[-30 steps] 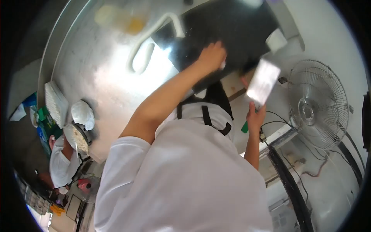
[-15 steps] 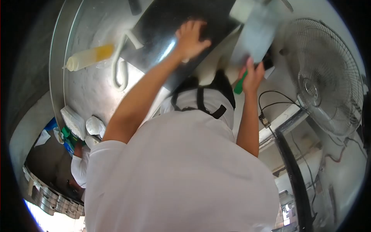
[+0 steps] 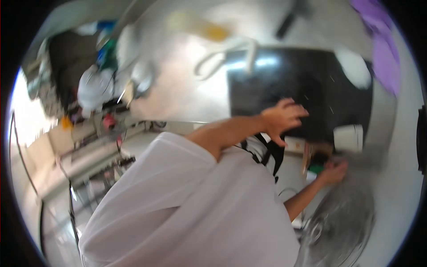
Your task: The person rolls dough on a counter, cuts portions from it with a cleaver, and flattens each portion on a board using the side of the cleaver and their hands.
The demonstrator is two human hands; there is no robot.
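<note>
My left hand, fingers spread, is over the near edge of a dark board and holds nothing. My right hand is closed around the green handle of a cleaver. Its broad grey blade is smeared by motion and points right, beside a white container. A white, rope-like strip, perhaps dough, lies in a bend with one end on the board. At the board's far right is a smooth white piece that I cannot identify.
On the metal table lie a squeeze bottle with yellow contents and a dark-handled tool. Purple cloth hangs at the far right. A fan stands near my right arm. Another person in white is at left.
My view has swung round, so the table and board appear turned. The cleaver has moved from upright beside the board to pointing right. My left hand stays spread at the board.
</note>
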